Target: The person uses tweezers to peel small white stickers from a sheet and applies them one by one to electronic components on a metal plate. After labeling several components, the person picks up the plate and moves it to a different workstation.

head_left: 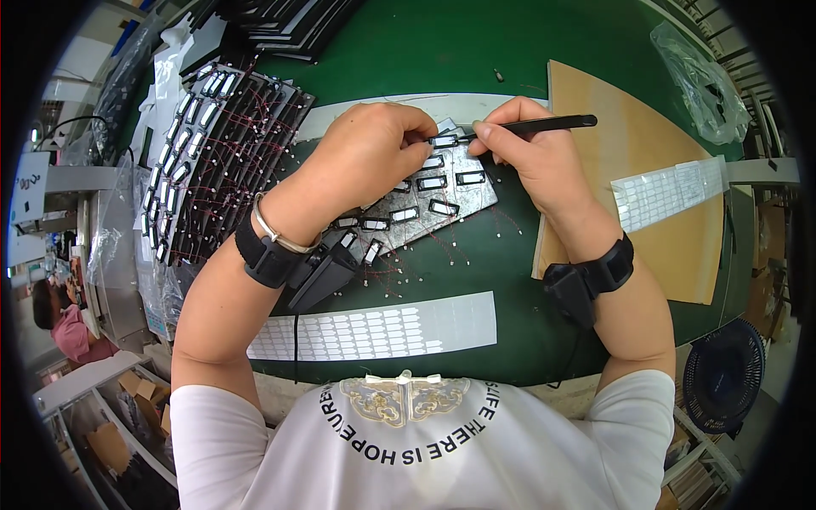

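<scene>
My left hand [361, 157] is closed, thumb and index fingertips pinched at the left end of a small black-framed rectangular part [444, 142] with a white face. From the other side, my right hand [544, 166] grips slim black tweezers [557, 124], their back end pointing right; the tips meet the same part's right end, partly hidden by my fingers. Beneath both hands lies a grey metal plate [480, 197], tilted on the mat. Several like parts, such as one black-framed part [444, 207], sit on it in rows, thin red wires trailing off its near edge.
Left of my arm, a fanned stack of plates [246, 136] carries more wired parts. A white label sheet [463, 321] lies nearest me on the green mat [518, 297]. Another label sheet [667, 194] rests on brown board [586, 93] at right. Clear plastic bag [701, 85] lies far right.
</scene>
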Available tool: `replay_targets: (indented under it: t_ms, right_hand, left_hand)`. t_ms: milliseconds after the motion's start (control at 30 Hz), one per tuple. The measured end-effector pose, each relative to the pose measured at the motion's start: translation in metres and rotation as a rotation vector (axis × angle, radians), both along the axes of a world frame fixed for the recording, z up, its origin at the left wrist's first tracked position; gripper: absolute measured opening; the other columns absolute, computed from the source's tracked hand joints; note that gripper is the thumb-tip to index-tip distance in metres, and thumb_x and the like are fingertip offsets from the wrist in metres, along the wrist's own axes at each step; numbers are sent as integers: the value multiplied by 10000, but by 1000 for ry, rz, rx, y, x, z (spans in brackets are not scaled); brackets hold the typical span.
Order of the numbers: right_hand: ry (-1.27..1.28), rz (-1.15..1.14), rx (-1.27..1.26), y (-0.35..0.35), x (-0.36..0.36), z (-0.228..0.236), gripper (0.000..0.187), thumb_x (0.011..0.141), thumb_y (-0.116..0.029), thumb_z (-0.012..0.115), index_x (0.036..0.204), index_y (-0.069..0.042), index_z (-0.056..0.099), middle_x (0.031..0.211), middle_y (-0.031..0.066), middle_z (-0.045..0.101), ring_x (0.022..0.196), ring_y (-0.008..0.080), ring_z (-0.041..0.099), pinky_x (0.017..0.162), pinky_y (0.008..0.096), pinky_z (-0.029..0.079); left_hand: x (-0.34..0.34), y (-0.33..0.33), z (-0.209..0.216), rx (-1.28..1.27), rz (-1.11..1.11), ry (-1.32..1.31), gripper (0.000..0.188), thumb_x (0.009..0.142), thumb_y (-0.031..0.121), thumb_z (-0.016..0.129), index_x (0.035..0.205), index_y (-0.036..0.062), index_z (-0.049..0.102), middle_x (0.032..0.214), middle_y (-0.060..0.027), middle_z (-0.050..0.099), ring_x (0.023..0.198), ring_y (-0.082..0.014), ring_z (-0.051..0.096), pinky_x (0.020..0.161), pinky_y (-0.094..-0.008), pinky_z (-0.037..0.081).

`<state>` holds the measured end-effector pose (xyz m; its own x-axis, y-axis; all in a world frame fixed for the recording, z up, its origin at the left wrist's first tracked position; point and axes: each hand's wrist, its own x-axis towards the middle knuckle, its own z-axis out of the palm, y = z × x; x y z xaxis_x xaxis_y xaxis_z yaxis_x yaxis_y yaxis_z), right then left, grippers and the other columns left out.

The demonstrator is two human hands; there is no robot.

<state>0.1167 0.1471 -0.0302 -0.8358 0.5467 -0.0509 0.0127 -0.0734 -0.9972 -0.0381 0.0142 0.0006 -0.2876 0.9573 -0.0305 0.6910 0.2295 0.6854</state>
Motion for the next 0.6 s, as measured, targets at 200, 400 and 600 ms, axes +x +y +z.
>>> replay_targets:
  t_ms: [200,400,600]
  right_hand:
    - [7,-8,-14,-2,-2,1,113,856,-124,624,875,-33,560,765,66,652,718,85,581,621,203,401]
    - [-17,-21,28,0,1,2,113,853,-121,627,875,-31,561,762,60,650,718,84,583,622,205,404]
    - [4,-11,31,0,0,-1,105,854,-125,622,874,-38,566,761,55,651,704,76,565,622,204,404]
  left_hand:
    - [-1,-1,2,-3,4,-8,189,759,97,619,912,-6,662,802,-151,669,733,-276,651,684,-347,507]
    - [-1,1,3,-15,-15,10,193,772,87,621,931,-16,656,795,-138,669,724,-233,647,677,-318,507]
    - [-1,1,5,-40,-33,52,202,793,71,628,963,-38,645,784,-124,668,702,-158,640,668,-265,506]
